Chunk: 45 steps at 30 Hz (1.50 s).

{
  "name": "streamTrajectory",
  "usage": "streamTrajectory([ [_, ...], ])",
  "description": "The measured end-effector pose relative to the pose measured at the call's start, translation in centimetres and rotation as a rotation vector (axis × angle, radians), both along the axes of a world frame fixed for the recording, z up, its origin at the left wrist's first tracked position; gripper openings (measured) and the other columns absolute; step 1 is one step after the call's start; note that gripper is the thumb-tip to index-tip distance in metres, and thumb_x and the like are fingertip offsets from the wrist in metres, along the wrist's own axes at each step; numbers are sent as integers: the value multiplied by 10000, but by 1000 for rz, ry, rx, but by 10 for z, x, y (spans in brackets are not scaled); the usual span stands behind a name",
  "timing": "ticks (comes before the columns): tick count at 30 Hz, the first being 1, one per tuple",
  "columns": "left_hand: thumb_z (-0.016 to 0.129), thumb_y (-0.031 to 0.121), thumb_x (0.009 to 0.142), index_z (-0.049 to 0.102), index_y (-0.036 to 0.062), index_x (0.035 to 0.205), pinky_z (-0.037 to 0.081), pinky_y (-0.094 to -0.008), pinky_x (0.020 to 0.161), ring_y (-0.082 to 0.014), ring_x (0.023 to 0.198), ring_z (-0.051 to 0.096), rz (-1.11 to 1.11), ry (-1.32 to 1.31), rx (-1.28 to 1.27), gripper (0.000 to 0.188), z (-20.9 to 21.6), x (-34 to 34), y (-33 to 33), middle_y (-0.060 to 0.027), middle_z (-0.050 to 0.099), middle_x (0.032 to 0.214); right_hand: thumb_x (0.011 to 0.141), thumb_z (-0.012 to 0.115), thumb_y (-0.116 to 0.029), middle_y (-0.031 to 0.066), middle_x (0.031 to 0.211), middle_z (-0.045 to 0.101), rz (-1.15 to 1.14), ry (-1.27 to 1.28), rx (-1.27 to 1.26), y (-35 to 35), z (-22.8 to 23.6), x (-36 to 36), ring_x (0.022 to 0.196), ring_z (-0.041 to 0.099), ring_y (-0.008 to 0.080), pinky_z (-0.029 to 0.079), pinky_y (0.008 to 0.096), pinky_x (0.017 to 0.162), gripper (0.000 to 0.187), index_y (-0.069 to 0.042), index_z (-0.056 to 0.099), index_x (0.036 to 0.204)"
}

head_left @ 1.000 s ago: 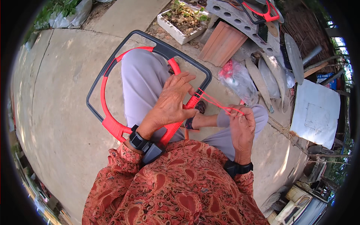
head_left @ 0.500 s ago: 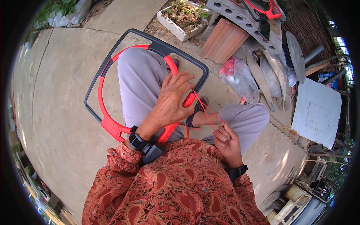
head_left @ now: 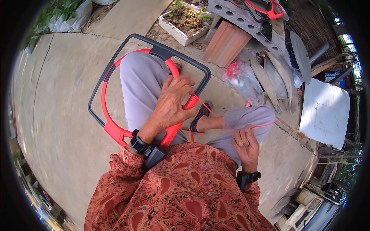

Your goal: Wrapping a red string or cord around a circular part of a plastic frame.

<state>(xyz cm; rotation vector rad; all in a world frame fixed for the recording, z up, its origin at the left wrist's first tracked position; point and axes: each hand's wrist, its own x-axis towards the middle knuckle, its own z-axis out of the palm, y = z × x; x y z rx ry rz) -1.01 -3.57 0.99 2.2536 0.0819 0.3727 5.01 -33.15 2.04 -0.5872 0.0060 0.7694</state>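
Note:
A black rounded frame point(head_left: 206, 73) with a red-wrapped ring point(head_left: 103, 96) inside it lies at my left leg, and my left knee shows through the ring's opening. My left hand point(head_left: 169, 103) is closed around the ring's right side, where tight turns of red cord point(head_left: 191, 102) cover it. From there a thin strand point(head_left: 214, 114) runs taut to my right hand point(head_left: 246, 144), which pinches it above my right thigh. The strand's loose end sticks out to the right, partly blurred.
A second red-and-black frame point(head_left: 272, 14) sits on a concrete block slab point(head_left: 246, 29) at the back right. Nearby are a terracotta tile point(head_left: 227, 44), a clear plastic bag point(head_left: 246, 85), a white board point(head_left: 324, 113) and a white planter point(head_left: 181, 29).
My right hand has moved right and slightly down, drawing the cord out. The looped strand has become one straight line with its tail flung rightward. My left hand keeps its hold.

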Motion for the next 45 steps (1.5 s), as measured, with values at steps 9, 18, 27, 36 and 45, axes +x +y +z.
streamTrajectory([
  [9, 695, 134, 623, 513, 50, 833, 270, -533, 1079, -331, 1219, 473, -34, 26, 42, 290, -3, 1, -1, -121, 570, 1161, 972, 531, -155, -50, 572, 317, 354, 109, -453, 11, -45, -9, 527, 383, 89, 311, 232, 473, 131, -39, 591, 984],
  [18, 741, 183, 718, 554, 41, 1150, 296, -483, 1065, -344, 1206, 472, -34, 37, 16, 492, -1, 0, -3, -156, 544, 1202, 961, 582, -198, -70, 551, 315, 57, -234, -755, 43, -28, 50, 465, 308, 48, 254, 224, 442, 171, -33, 622, 988],
  [27, 644, -12, 783, 610, 16, 1075, 402, -398, 919, -312, 1030, 553, 88, -289, -54, 295, 0, 8, -9, -132, 600, 1028, 893, 623, -145, 73, 560, 563, 384, -1489, -987, 154, 27, 67, 528, 519, 89, 405, 280, 507, 131, -33, 669, 943],
  [36, 659, -1, 764, 675, 21, 859, 394, -390, 859, -292, 910, 556, 227, -146, -269, 99, -18, 22, 5, -98, 615, 913, 888, 606, -65, -53, 694, 560, 322, -599, -653, 129, 5, 78, 576, 477, 43, 390, 229, 537, 83, -11, 652, 929],
  [45, 666, 57, 717, 716, 62, 836, 298, -538, 1040, -302, 1225, 480, 187, -65, 222, 129, -36, 23, -7, -116, 618, 1174, 915, 571, -72, -12, 815, 607, 144, -929, -714, 134, -101, 47, 690, 518, 84, 410, 264, 581, 294, -34, 642, 1198],
])
